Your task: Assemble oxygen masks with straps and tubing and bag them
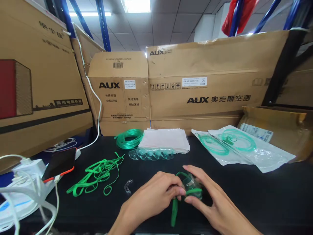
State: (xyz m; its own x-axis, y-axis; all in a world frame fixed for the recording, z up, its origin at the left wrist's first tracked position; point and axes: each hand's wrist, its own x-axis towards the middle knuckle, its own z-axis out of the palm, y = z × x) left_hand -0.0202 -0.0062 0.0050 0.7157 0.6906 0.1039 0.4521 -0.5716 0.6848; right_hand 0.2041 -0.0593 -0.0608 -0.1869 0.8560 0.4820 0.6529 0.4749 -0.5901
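Note:
Near the front middle of the black table, my right hand (207,199) is wrapped round a clear greenish plastic mask (192,184), thumb and fingers on its sides. My left hand (163,192) pinches a green elastic strap (174,212) at the mask's left side; one end hangs down below the fingers, and another part crosses the mask. Left of my hands lies a tangled pile of green strap (97,174). Between that pile and my left hand are a few thin clear curved strips (128,187).
Behind are a green tubing coil (129,138), a row of clear masks (154,154) and white sheets (163,138). Bagged tubing (244,145) lies right. A phone (61,163) and white cables (31,186) occupy the left. Cardboard boxes (207,75) wall the back.

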